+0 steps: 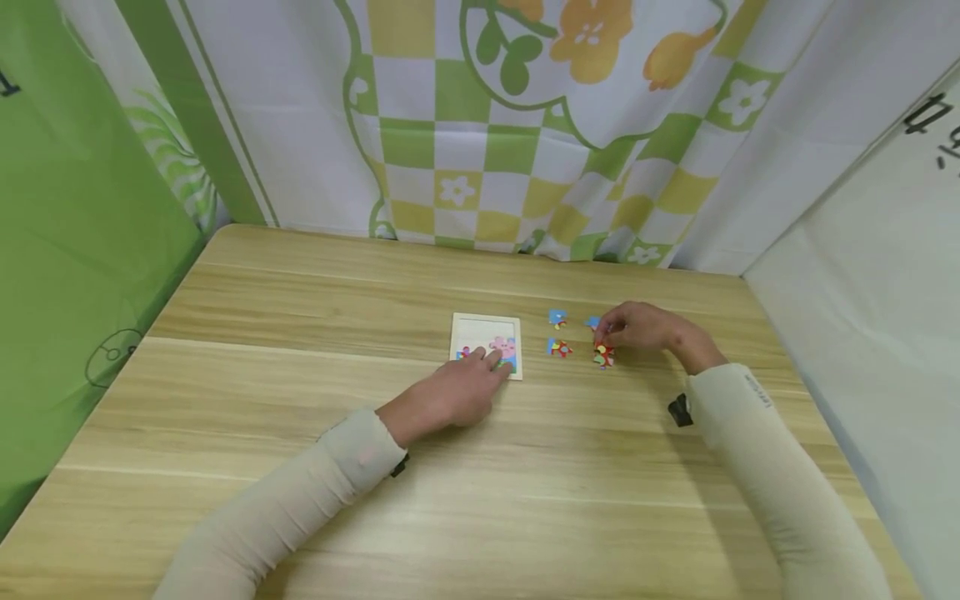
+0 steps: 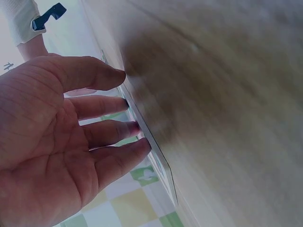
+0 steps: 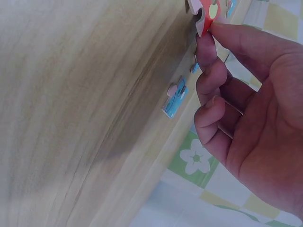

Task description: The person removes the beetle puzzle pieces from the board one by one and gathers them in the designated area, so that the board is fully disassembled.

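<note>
The left hand [image 1: 461, 390] rests with extended fingers on the lower part of a square wooden puzzle frame [image 1: 454, 333]. Inside it, pink and blue puzzle pieces [image 1: 504, 346] lie along the lower and right side, partly covered by the fingers. In the left wrist view the left hand's fingertips [image 2: 138, 124] touch the frame's edge [image 2: 163, 165]. The right hand [image 1: 637, 325] pinches a red piece [image 1: 603, 356] with a yellow-green spot between thumb and index finger. In the right wrist view this piece [image 3: 207, 16] is tilted, its other fingers curled.
Loose pieces lie right of the frame: a blue one [image 1: 557, 317] at the back, a blue and red one [image 1: 559, 347] in front, another blue one [image 1: 592, 322] beside the right hand. A patterned curtain [image 1: 480, 150] hangs behind the wooden table [image 1: 315, 292].
</note>
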`<state>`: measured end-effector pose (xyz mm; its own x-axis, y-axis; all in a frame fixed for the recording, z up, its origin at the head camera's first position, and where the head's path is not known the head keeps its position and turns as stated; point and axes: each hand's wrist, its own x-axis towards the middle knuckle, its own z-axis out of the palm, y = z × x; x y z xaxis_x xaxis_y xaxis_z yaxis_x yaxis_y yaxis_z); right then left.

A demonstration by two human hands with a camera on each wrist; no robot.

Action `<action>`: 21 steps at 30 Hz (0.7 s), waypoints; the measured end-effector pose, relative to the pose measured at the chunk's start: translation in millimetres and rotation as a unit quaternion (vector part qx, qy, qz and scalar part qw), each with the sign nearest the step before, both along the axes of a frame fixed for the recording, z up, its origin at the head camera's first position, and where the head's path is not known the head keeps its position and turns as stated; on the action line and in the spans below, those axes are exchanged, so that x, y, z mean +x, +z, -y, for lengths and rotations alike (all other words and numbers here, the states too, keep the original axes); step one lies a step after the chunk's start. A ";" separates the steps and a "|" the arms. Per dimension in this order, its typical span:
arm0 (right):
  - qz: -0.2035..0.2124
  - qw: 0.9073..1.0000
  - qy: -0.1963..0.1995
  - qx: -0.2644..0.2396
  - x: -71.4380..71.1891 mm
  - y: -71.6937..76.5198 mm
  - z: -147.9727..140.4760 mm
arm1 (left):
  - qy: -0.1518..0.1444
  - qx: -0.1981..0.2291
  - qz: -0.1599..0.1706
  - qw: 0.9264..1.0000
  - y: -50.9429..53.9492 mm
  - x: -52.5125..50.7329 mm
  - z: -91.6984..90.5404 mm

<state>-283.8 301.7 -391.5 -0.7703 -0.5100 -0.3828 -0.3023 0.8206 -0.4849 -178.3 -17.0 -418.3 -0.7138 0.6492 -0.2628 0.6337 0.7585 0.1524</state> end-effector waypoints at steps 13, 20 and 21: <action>-0.033 0.999 -0.006 -0.002 2.4 -7.1 -0.2 | 0.004 -0.014 0.003 1.000 1.9 2.3 -1.2; -0.047 0.999 -0.018 0.001 4.4 -7.8 -0.4 | 0.002 -0.004 0.001 1.000 2.0 1.8 -0.8; -0.050 0.998 -0.023 0.000 4.7 -7.8 0.4 | 0.001 -0.003 0.001 1.000 2.1 1.8 -0.7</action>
